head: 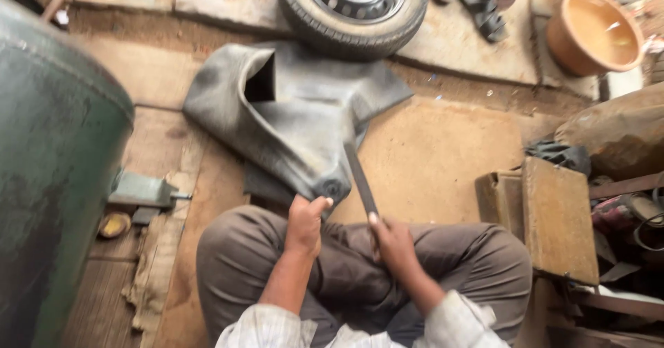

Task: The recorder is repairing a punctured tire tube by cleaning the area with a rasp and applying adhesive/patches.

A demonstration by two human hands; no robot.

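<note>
The left hand [305,218] was closed around the near edge of a grey rubber inner tube [290,116], pinching a fold of it just above the person's knee; the tube lay slack and crumpled on the brown floor, spreading away from the hand toward a car wheel [356,6] that stood at the top of the view, its tyre touching the tube's far edge. Far to the left rose a big green tank [52,154], and near its foot sat a small grey metal vise [142,190] on the boards, with a shallow round dish [113,224] beside it. The right hand [393,241] was wrapped around the lower end of a long flat dark file [360,177], which slanted up and to the left so that its tip lay over the tube, close to the spot the left hand gripped; both hands rested over crossed legs in grey-brown trousers [477,258]. To the right stood a rusty metal box [557,217]; beyond it, in the top right corner, was an orange clay bowl [595,33], well apart from the hands.
</note>
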